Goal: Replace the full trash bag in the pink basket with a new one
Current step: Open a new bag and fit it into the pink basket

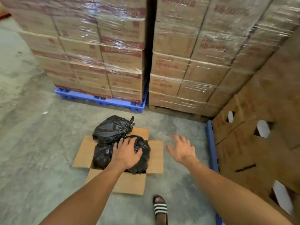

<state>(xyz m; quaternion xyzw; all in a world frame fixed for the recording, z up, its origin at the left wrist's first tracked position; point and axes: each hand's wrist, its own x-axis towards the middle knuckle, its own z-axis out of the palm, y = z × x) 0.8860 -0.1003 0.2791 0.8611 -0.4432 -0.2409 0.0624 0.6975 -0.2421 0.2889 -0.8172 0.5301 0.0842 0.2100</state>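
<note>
An open cardboard box sits on the concrete floor with its flaps spread out. A full black trash bag fills the box, and my left hand presses down on top of it with fingers curled over the plastic. A second tied black trash bag rests on the box's far edge, its knot pointing right. My right hand hovers open above the floor just right of the box, holding nothing. No pink basket is in view.
Shrink-wrapped stacks of cartons stand behind on a blue pallet and a second stack. More cardboard boxes rise at the right on another blue pallet. My sandalled foot stands near the box.
</note>
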